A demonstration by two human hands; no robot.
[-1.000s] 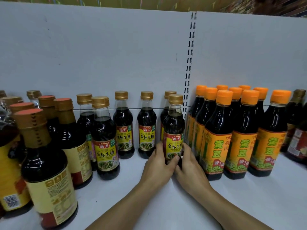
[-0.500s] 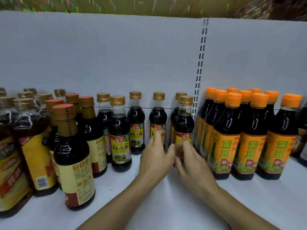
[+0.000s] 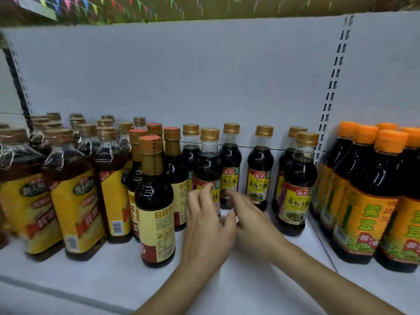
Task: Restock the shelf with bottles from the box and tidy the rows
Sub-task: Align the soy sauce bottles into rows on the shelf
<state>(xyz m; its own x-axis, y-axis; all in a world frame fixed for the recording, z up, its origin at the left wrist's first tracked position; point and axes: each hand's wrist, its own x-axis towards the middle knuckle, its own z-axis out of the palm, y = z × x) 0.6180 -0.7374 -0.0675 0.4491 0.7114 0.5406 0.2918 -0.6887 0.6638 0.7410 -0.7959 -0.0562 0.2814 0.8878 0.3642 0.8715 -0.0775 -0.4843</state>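
Observation:
Several small dark soy sauce bottles with gold caps and yellow labels stand in the middle of the white shelf. One front bottle stands free at the right of the group. My left hand reaches in front of another front bottle, its blurred fingers loosely bent over the label. My right hand stretches its fingers toward the base of the bottle behind. Neither hand plainly grips a bottle. A further bottle stands alone at the back.
Taller orange-capped bottles crowd the right side. Red-topped bottles stand just left of my left hand, and large yellow-labelled bottles fill the far left. A slotted upright divides the back panel.
Both hands let go of the front right bottle and moved left to the neighbouring bottles. The view swung left, bringing more large bottles into sight.

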